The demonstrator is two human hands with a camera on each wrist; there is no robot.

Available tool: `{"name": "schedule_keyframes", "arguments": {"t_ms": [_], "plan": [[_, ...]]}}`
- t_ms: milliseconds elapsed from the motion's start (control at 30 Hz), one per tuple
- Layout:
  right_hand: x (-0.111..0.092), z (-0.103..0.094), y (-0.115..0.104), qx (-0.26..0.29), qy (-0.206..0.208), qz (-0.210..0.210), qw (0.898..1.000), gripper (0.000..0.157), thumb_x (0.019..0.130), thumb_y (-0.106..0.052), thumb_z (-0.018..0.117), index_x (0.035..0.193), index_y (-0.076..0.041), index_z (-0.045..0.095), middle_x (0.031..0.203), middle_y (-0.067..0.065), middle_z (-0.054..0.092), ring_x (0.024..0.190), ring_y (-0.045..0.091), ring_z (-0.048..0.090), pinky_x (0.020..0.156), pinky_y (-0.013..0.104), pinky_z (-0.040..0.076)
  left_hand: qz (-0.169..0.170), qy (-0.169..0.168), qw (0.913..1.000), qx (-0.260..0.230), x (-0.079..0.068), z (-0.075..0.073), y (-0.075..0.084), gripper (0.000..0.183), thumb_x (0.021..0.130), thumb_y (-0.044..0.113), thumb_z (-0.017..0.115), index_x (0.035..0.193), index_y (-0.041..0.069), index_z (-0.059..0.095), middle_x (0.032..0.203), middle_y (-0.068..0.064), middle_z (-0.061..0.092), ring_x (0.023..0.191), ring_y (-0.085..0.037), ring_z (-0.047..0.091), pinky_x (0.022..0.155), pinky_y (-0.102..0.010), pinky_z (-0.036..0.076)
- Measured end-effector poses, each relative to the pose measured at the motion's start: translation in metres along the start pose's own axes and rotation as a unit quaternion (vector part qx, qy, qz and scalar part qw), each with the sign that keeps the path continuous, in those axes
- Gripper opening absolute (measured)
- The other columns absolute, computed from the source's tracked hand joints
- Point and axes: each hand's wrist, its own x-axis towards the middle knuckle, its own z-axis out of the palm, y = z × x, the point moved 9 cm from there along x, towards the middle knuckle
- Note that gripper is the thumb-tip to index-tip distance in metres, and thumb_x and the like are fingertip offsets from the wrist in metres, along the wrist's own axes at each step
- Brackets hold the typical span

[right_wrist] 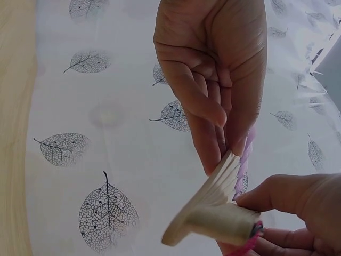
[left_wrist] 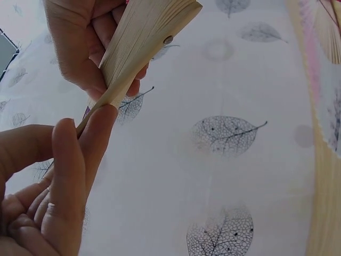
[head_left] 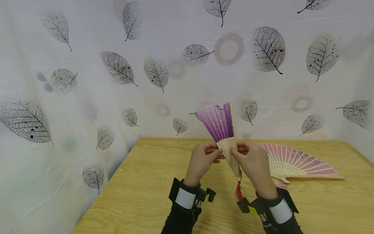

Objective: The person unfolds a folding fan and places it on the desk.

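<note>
Both hands hold a purple folding fan point(head_left: 223, 130), partly spread and upright above the table. My left hand point(head_left: 204, 159) pinches the left edge of its pale wooden ribs point(head_left: 226, 143) between thumb and fingers. On the right side, my right hand point(head_left: 253, 159) pinches the outer guard stick, its thumb lying flat against the wood. In the left wrist view, the rivet point(left_wrist: 168, 40) shows near the fan's rounded foot. A red tassel point(head_left: 239, 191) hangs from that foot by a cord.
A pink folding fan point(head_left: 301, 161) lies spread on the wooden table point(head_left: 146, 182) to the right, behind the right hand. Its pink tassel point(head_left: 281, 186) rests beside it. A white curtain point(head_left: 175, 29) printed with leaves hangs behind the table and along the left.
</note>
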Motion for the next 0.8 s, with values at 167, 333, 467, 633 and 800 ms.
{"name": "schedule_keyframes", "arguments": {"t_ms": [167,333,467,633,800], "plan": [[0.001,0.001,0.002,-0.003,-0.003,0.009,1.0,0.03,0.078,-0.024,0.063,0.093,0.002,0.066,0.079,0.017,0.068,0.068,0.021,0.063,0.059,0.04,0.054,0.004,-0.002,1.0,0.008,-0.007,0.0,0.016,0.022,0.083,0.005,0.056,0.097,-0.011,0.061,0.09,-0.028,0.065,0.075,-0.028,0.064,0.064,-0.029,0.056],[0.001,0.0,0.003,-0.002,-0.001,0.011,1.0,0.029,0.078,-0.024,0.064,0.093,0.001,0.066,0.078,0.017,0.069,0.068,0.021,0.063,0.059,0.04,0.054,0.005,-0.001,0.9999,0.015,-0.014,0.0,0.031,0.022,0.083,0.004,0.055,0.096,-0.013,0.06,0.09,-0.03,0.064,0.075,-0.028,0.064,0.065,-0.029,0.056],[0.001,-0.002,0.003,-0.003,0.005,0.014,1.0,0.029,0.078,-0.024,0.064,0.093,0.001,0.067,0.078,0.016,0.069,0.067,0.02,0.063,0.057,0.038,0.053,0.005,-0.001,0.9999,0.012,-0.015,-0.001,0.031,0.022,0.084,0.004,0.055,0.096,-0.013,0.06,0.091,-0.03,0.064,0.076,-0.029,0.064,0.065,-0.029,0.056],[0.001,-0.003,0.005,-0.006,0.009,0.02,1.0,0.029,0.078,-0.025,0.063,0.093,0.0,0.067,0.078,0.015,0.069,0.066,0.019,0.062,0.054,0.036,0.052,0.004,0.002,1.0,0.005,-0.012,-0.002,0.024,0.022,0.083,0.005,0.056,0.097,-0.012,0.06,0.09,-0.029,0.064,0.076,-0.03,0.064,0.064,-0.03,0.056],[0.001,-0.002,0.006,-0.002,0.008,0.02,1.0,0.029,0.079,-0.026,0.063,0.092,0.0,0.067,0.078,0.016,0.069,0.065,0.019,0.062,0.052,0.035,0.051,0.005,0.003,1.0,0.001,-0.006,-0.003,0.013,0.022,0.083,0.007,0.058,0.097,-0.009,0.062,0.09,-0.026,0.066,0.074,-0.025,0.064,0.063,-0.028,0.056]]}}
